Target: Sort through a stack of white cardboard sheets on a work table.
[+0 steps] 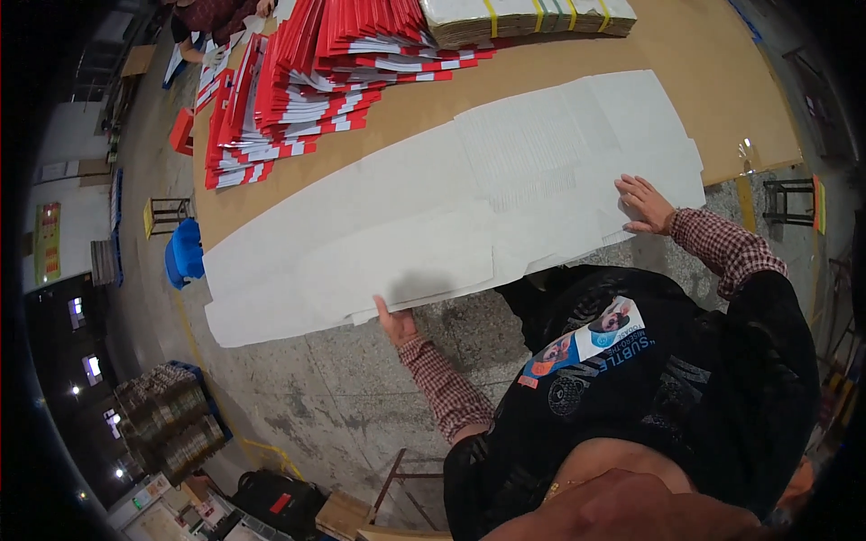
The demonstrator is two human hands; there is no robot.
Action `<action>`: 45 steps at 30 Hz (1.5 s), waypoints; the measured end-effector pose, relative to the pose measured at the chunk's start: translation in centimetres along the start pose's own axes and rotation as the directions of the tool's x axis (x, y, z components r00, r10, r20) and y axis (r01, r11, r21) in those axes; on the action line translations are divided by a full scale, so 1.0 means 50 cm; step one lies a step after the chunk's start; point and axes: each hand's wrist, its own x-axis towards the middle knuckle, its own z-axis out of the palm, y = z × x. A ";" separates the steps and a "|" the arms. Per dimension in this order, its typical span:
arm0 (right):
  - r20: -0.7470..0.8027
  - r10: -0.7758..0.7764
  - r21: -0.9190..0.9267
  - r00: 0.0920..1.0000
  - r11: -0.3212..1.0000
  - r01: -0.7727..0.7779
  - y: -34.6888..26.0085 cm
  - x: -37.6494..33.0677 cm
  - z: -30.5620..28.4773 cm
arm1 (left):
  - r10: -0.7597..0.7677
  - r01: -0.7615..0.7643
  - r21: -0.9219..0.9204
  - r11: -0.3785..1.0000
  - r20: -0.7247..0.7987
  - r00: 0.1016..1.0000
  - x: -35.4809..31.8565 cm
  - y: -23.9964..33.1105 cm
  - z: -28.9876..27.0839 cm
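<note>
Piles of red-and-white packets (311, 86) beyond white paper (397, 203)

Stacks (311, 63) lie behind the paper sheets (469, 203) on the table (699, 81).

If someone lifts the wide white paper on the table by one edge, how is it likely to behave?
The white paper would probably sag, as its edges look thin. It may be fairly light for its width, for the same reason. Overlapping edges suggest pieces could slide.

Brown table (722, 113) beneath white sheets (406, 225), red-and-white stacks (311, 86), strapped bundle (523, 27).
</note>
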 end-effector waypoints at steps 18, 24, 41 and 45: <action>-0.008 0.014 -0.024 1.000 1.000 -0.014 0.006 -0.006 0.001 | -0.071 0.093 0.235 0.968 -0.099 0.993 0.038 0.000 -0.013; 0.001 0.079 -0.009 0.997 0.997 -0.079 0.016 -0.038 0.005 | 0.359 -0.115 0.832 0.543 -0.107 0.927 -0.114 0.004 0.189; -0.020 0.076 -0.040 0.997 0.996 -0.077 0.023 -0.038 -0.011 | 0.576 -0.493 0.742 0.454 0.177 0.798 -0.089 -0.037 0.114; -0.023 0.075 -0.060 0.997 0.995 -0.077 0.031 -0.039 -0.008 | 0.497 -0.403 0.537 0.741 -0.035 0.867 -0.109 -0.028 0.127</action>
